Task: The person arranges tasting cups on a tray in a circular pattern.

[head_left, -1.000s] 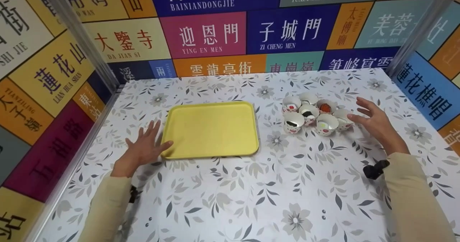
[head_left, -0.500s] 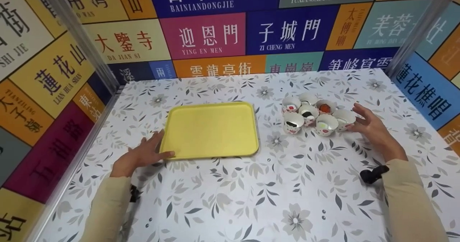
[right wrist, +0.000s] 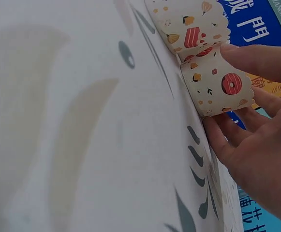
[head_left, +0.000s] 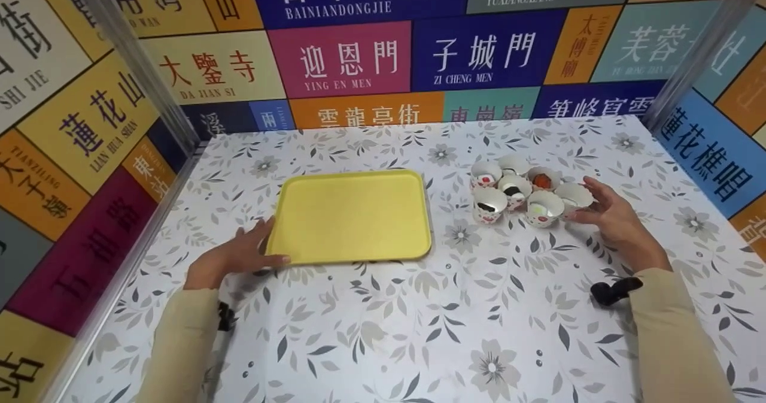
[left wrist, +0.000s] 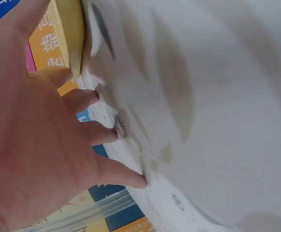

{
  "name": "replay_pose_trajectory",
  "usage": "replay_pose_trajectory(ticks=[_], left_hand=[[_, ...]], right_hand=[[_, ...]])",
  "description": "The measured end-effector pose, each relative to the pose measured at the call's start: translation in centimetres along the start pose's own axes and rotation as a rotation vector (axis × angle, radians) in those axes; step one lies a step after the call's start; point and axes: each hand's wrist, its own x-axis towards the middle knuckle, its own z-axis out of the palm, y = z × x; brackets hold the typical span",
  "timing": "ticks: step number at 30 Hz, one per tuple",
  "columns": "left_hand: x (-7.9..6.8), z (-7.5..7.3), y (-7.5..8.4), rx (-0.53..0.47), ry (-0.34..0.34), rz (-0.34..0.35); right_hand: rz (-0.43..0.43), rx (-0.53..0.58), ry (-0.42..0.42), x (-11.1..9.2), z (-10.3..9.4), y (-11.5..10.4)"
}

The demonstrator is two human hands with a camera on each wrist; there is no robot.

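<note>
The yellow tray [head_left: 353, 217] lies flat on the table. My left hand [head_left: 233, 256] rests against its left edge, thumb on the near-left corner. In the left wrist view the fingers [left wrist: 104, 133] of that hand are spread, the lower ones at the tablecloth. On the right, my right hand [head_left: 622, 226] holds the rightmost paper baking cup [head_left: 575, 196]. The right wrist view has the thumb [right wrist: 256, 60] at this printed baking cup [right wrist: 215, 84], with the fingers round its far side; the cup stands on the table.
Several more paper baking cups [head_left: 513, 188] cluster left of the held one, with red, black, green and orange contents. A floral cloth [head_left: 383, 319] covers the table. Walls with printed signs [head_left: 347, 58] bound its back and sides.
My left hand has come down onto the tray's left edge and corner. The right hand has moved left and closed its thumb and fingers round the rightmost baking cup.
</note>
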Motion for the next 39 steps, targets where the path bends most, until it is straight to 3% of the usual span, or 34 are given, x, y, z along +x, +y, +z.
replay_pose_trajectory(ticks=[7, 14, 25, 31, 36, 39], left_hand=[[-0.2, -0.1, 0.1, -0.079, -0.013, -0.024], [-0.2, 0.0, 0.3, -0.090, -0.008, -0.051], [-0.1, 0.3, 0.1, -0.122, -0.013, -0.104], [-0.1, 0.5, -0.2, -0.123, -0.004, -0.064], [0.0, 0.3, -0.3, -0.129, -0.014, -0.096], [0.1, 0.2, -0.2, -0.126, -0.010, -0.082]], right_hand=[[0.052, -0.002, 0.031, 0.5, 0.3, 0.2], [0.033, -0.059, 0.096, 0.7, 0.9, 0.7], [0.045, -0.037, 0.170, 1.0, 1.6, 0.8], [0.077, 0.010, 0.170, 0.7, 1.8, 0.6], [0.087, 0.036, 0.212, 0.6, 1.8, 0.1], [0.107, 0.027, 0.239, 0.4, 1.5, -0.3]])
